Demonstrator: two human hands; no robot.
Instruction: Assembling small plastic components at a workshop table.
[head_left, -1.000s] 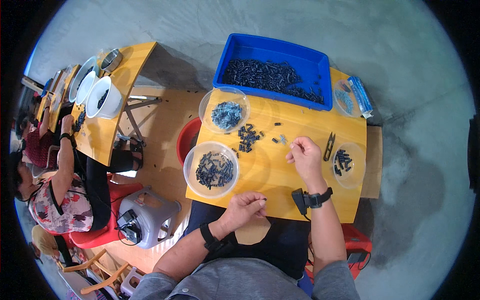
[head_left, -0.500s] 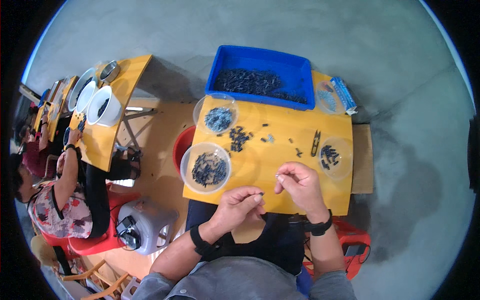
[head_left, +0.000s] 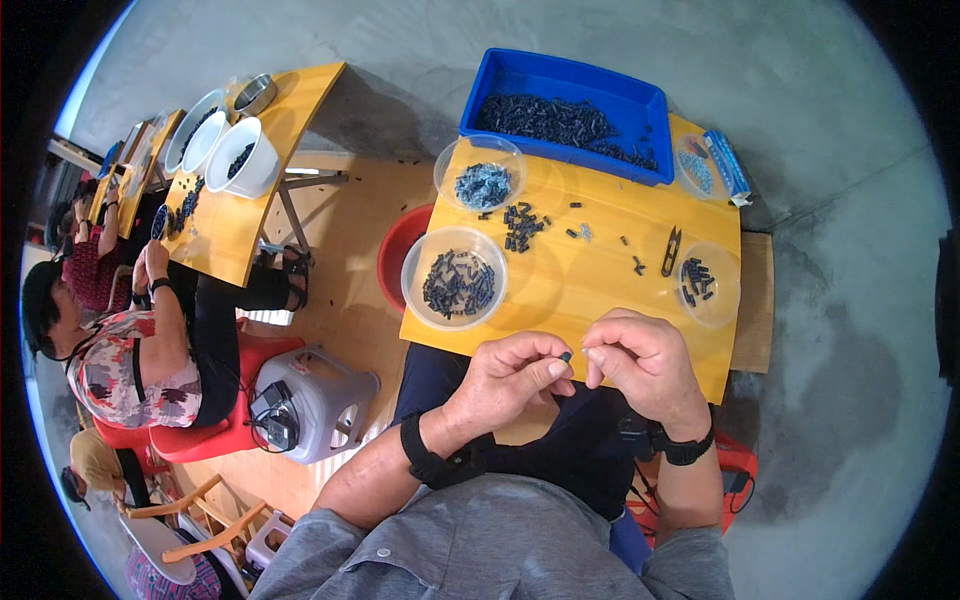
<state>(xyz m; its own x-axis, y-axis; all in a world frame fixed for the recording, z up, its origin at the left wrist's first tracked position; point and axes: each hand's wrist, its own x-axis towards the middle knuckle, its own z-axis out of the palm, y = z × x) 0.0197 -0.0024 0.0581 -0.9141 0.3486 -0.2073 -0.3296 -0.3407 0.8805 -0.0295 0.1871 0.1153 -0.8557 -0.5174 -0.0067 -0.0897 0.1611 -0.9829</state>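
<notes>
**Both hands pinch a small dark part at the table's near edge**

Landmark: yellow table (head_left: pixel 590 285).

- Left hand (head_left: pixel 510 375) sits just off the near edge of the table, fingers curled, thumb and forefinger pressed on a small dark part (head_left: pixel 566 356).
- Right hand (head_left: pixel 645 362) is beside it over the same near edge, fingers curled in, thumb and forefinger tip closed against the other side of the part. Fingertips of the two hands almost meet. Whether the part is one piece or two, cannot tell: too small.
- Both wrists carry a black band.
- Clear bowl (head_left: pixel 455 278) of dark parts at the left near side of the table; second clear bowl (head_left: pixel 481 173) with bluish parts at the left far side.
- Loose pile (head_left: pixel 523 226) of dark parts on the table between those bowls and the table's middle.
- Blue bin (head_left: pixel 565 110) full of dark parts along the far edge.
- Small dish (head_left: pixel 706 284) with a few dark parts at the right side; snips (head_left: pixel 670 251) lie just left of it.
- Red tub (head_left: pixel 398 258) on the floor, touching the table's left edge.
- Another person (head_left: pixel 130 350) sits well left of the table at a separate yellow bench.
</notes>
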